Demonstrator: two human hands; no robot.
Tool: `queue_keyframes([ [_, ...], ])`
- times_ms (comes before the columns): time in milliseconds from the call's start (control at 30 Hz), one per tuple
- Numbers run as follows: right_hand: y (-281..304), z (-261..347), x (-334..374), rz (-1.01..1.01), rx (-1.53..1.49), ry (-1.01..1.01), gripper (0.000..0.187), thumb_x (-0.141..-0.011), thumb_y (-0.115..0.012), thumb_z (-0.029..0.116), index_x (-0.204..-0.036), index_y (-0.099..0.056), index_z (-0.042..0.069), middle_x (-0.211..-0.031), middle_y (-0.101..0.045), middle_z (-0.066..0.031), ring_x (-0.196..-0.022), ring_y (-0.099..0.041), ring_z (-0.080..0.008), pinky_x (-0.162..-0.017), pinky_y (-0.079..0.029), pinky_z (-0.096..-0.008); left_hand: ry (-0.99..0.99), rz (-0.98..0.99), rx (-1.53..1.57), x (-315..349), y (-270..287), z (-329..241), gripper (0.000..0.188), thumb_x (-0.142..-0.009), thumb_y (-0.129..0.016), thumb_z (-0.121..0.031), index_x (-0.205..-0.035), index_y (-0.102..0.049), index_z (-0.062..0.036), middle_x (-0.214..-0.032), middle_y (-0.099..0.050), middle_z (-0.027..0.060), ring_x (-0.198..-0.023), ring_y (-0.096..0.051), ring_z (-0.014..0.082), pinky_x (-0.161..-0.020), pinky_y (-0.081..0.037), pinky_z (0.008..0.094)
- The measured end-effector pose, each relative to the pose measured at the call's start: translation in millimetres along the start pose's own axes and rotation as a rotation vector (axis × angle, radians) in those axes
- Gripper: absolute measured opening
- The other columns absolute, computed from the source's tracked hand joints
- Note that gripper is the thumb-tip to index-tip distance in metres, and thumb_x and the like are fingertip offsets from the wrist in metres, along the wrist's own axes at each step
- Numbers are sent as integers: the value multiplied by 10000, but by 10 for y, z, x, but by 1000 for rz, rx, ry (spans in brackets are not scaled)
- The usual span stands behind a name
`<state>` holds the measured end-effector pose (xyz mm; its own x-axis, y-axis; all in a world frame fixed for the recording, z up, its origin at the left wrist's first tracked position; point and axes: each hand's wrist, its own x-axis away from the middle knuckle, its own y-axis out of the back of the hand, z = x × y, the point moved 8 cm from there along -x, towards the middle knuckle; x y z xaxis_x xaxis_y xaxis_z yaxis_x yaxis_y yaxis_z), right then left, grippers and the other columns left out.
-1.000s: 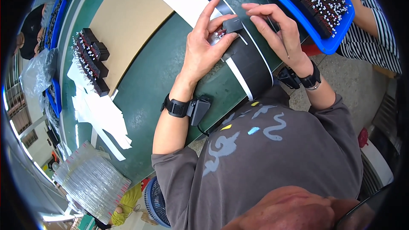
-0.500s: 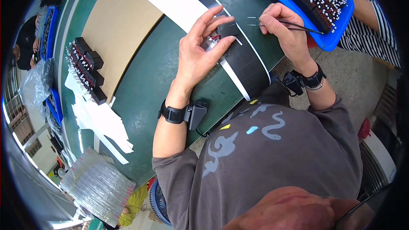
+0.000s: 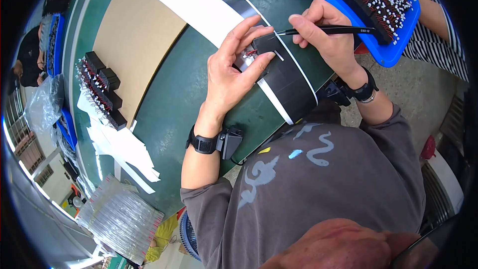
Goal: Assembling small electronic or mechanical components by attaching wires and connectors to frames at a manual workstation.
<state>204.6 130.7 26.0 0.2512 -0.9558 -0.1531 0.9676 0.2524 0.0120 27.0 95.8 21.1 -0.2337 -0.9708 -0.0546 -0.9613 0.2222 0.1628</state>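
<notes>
My left hand pinches a small flat black block with thumb and fingers; a bit of red wire and a white connector show by its palm side. Under it lies a black sheet of adhesive-looking pieces with white backing edges. Black tweezers are held in my right hand, with thumb and fingers closed round them. Their tips meet the far right edge of the block, by the sheet's white border. Whether they grip anything there is too small to tell.
Blue tray of black blocks with white connectors, far right; a person in stripes beside it. More wired black blocks stand left by brown board. White strips lie near left; a long white sheet lies beyond my left hand.
My right hand has moved slightly left and turned the tweezers, bringing their tips from apart in the air to the block's edge. My left hand keeps its hold.
</notes>
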Motion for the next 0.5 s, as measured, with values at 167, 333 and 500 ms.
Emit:
queue_keyframes([
  [167, -32, 53, 7, 21, 27, 67, 197, -943, -685, 20, -810, -542, 44, -742, -653, -64, -636, -612, -73, -590, -484, -196, 20, 28, 6, 20, -8, -1, 636, -861, -742, 12, -1441, -482, -3, -1275, -677, 122, -1182, -632, 165, -936, -497, 254],
  [333, -40, 79, 4, 20, 52, 110, 210, -941, -681, 10, -797, -533, 48, -741, -653, -66, -639, -616, -75, -590, -481, -194, 22, 28, -10, 6, -4, -7, 640, -858, -743, 17, -1441, -482, -4, -1273, -679, 116, -1189, -631, 167, -946, -496, 257],
  [500, -45, 82, 19, 1, 56, 59, 223, -947, -673, 15, -785, -525, 54, -737, -651, -63, -624, -601, -70, -578, -471, -192, -19, -2, -37, 18, -2, -11, 630, -830, -775, -19, -1407, -525, -51, -1230, -716, 77, -1181, -660, 176, -955, -548, 297],
])
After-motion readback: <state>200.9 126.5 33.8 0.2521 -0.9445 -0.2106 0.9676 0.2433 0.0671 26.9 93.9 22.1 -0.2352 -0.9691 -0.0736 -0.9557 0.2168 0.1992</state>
